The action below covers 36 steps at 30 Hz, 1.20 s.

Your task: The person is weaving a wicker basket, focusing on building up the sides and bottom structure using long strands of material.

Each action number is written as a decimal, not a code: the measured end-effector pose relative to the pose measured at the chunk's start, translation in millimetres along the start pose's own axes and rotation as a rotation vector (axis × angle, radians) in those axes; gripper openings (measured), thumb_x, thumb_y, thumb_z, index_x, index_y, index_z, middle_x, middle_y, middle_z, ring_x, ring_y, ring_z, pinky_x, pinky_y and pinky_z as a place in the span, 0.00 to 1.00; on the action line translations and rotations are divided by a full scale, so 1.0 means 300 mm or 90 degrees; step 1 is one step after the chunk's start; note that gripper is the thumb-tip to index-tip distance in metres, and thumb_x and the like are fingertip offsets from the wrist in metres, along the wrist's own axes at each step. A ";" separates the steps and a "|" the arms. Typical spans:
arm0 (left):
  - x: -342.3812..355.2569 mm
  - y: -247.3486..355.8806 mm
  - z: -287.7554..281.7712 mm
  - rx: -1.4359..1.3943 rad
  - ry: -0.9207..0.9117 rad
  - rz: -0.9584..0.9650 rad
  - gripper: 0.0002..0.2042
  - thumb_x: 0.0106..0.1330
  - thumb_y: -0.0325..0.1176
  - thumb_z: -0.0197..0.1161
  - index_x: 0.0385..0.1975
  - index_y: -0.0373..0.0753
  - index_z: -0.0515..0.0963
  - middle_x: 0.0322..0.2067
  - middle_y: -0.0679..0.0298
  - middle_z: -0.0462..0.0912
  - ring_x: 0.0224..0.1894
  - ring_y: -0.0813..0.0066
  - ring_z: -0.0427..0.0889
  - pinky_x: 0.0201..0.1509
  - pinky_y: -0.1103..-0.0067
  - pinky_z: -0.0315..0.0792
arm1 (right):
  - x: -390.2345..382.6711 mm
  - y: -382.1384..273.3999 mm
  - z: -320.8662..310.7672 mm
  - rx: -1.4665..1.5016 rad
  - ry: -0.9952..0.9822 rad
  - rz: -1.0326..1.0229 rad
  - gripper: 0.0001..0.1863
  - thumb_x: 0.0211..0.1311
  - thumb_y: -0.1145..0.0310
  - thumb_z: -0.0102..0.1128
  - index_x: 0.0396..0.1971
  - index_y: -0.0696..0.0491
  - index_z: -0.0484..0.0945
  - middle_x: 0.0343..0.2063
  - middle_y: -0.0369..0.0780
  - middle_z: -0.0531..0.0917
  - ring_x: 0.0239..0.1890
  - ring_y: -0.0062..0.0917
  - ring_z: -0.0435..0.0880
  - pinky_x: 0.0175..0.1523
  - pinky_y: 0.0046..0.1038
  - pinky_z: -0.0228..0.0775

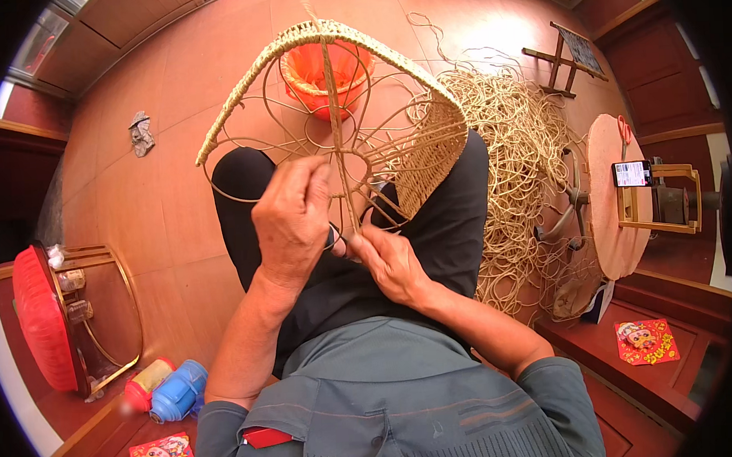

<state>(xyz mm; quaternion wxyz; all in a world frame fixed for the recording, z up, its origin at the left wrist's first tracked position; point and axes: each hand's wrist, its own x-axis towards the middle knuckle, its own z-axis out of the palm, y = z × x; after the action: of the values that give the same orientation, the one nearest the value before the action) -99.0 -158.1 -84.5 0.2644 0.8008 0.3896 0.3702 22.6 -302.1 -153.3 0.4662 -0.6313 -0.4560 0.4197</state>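
A wire frame (267,110) with looped petal shapes stands tilted over my lap, between my knees. Woven straw-coloured cord wraps its upper rim (292,38) and fills a panel (435,156) on its right side. A twisted strand of cord (334,115) runs from above the rim down across the frame to my hands. My right hand (390,264) is closed, its thumb and fingertips pinching the strand's lower part. Just left of the strand, my left hand (292,215) is closed with curled fingers near the frame's centre; what they grip is hidden.
A large heap of loose cord (510,157) lies on the floor at right. Beyond the frame stands a red lined bucket (327,75). A round stool top (605,193) carries scissors (625,131) and a phone (631,174). A folding stool (567,60), blue jug (179,392) and red-covered stool (43,320) stand around.
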 end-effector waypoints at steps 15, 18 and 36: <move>-0.066 -0.018 0.088 0.166 -0.143 -0.028 0.10 0.78 0.29 0.59 0.54 0.39 0.81 0.33 0.51 0.91 0.34 0.50 0.93 0.32 0.61 0.83 | -0.131 -0.084 -0.181 -0.345 -0.126 -0.059 0.10 0.75 0.66 0.69 0.49 0.54 0.88 0.36 0.48 0.88 0.39 0.48 0.91 0.45 0.45 0.83; -0.073 -0.031 0.074 0.211 -0.207 -0.033 0.09 0.77 0.29 0.60 0.53 0.40 0.80 0.35 0.55 0.91 0.32 0.50 0.93 0.30 0.62 0.83 | -0.046 -0.151 -0.219 -0.368 0.038 -0.201 0.12 0.68 0.77 0.73 0.50 0.53 0.88 0.38 0.42 0.87 0.40 0.41 0.89 0.45 0.38 0.82; -0.010 0.154 -0.170 -0.178 -0.320 -0.090 0.16 0.89 0.33 0.54 0.63 0.32 0.83 0.34 0.60 0.93 0.27 0.78 0.84 0.37 0.75 0.76 | 0.458 -0.091 -0.242 -0.427 0.107 -0.592 0.15 0.69 0.68 0.74 0.54 0.47 0.85 0.50 0.37 0.89 0.48 0.33 0.92 0.51 0.36 0.86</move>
<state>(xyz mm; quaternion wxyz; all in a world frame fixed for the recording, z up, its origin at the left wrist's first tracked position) -121.3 -179.4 -23.0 0.4857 0.7940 0.3120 0.1906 118.6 -179.9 -125.7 0.4110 -0.5093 -0.7546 -0.0481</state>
